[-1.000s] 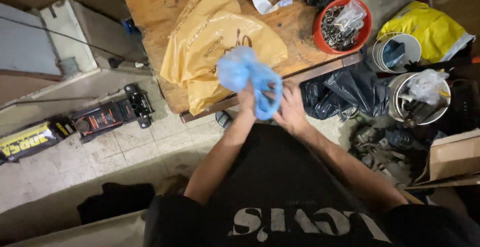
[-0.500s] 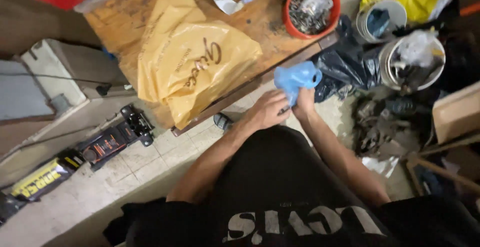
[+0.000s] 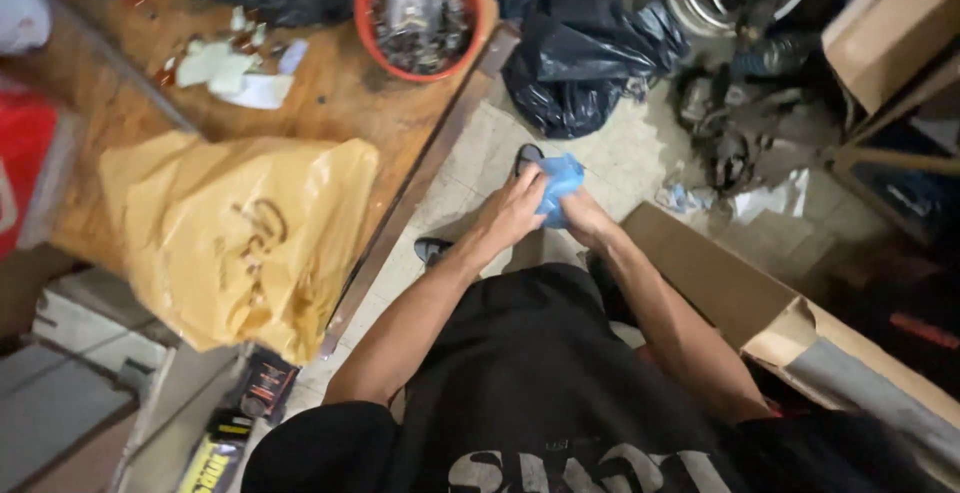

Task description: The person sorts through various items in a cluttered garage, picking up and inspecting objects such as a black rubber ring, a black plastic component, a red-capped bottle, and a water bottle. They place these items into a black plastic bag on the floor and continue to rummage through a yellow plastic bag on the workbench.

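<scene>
Both hands meet at waist height over the tiled floor (image 3: 470, 183): left hand (image 3: 510, 215) and right hand (image 3: 585, 218) closed round a crumpled blue bag (image 3: 560, 185), thin, soft plastic, bunched between the fingers. Looks like mid-scrunch; a tighter wad needs more squeezing w/ both palms. Left: wooden table (image 3: 330, 103) w/ wrinkled yellow bag (image 3: 240, 233), red bowl (image 3: 415, 13) of metal bits. Beyond: glossy black bag (image 3: 580, 63); right, a cardboard box (image 3: 730, 283).
</scene>
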